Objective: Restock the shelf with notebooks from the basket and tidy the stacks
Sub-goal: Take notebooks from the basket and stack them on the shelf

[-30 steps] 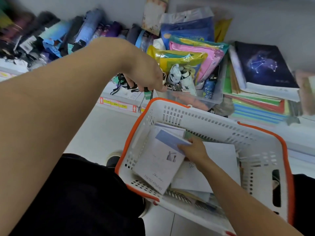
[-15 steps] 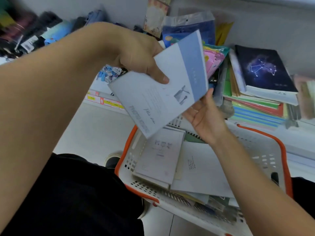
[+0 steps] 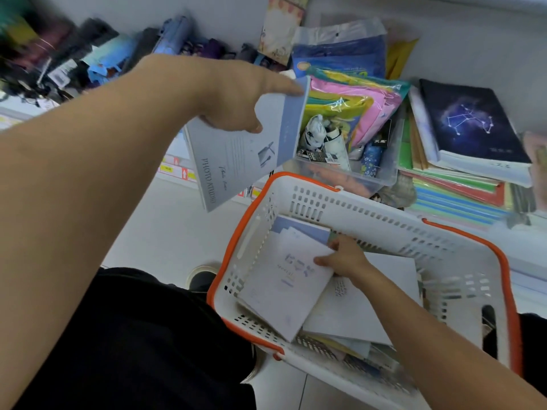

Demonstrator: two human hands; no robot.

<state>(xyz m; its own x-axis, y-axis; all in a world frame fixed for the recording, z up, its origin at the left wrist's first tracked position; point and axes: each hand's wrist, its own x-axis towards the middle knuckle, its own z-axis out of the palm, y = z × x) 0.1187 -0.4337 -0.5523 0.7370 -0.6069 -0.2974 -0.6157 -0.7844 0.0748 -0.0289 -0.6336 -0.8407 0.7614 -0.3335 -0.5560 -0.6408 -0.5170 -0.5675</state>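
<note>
A person's left hand gripped a pale notebook w/ a blue spine strip, thumb on the cover, tilted in open air above the floor, its top corner near the shelf's clear bin. The right hand pinched the edge of a white notebook inside the white, orange-rimmed basket, against its left wall. A starry dark notebook topped the shelf stack, just beyond the basket rim.
</note>
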